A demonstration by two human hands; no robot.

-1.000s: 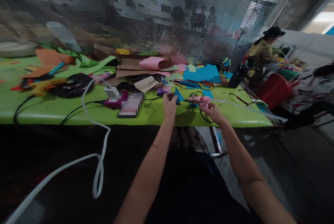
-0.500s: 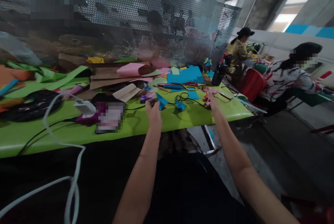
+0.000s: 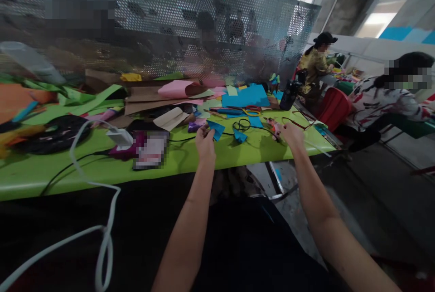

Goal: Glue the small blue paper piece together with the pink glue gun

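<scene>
My left hand [image 3: 205,141] pinches a small folded piece of blue paper [image 3: 216,130] above the green tabletop [image 3: 183,160]. Just right of it, a second crumpled blue paper piece [image 3: 239,136] lies on the table, beside a black cable and a pair of scissors with black loop handles [image 3: 242,124]. My right hand [image 3: 291,134] is at the table's right part, close to a small pink figure-like object [image 3: 273,128]. Its fingertips are partly hidden, so whether it holds anything is unclear. A purple item [image 3: 196,126] sits behind my left hand.
A phone [image 3: 151,149], a white charger [image 3: 119,138] and its looping cable occupy the left. Coloured paper sheets [image 3: 244,96] and brown card pile along the back, before a perforated metal screen [image 3: 163,24]. A dark bottle [image 3: 288,96] stands right. Two people sit beyond.
My right hand has shifted right, away from the pink object. My left hand still grips the blue paper, which is turned slightly. The whole view has slid a little.
</scene>
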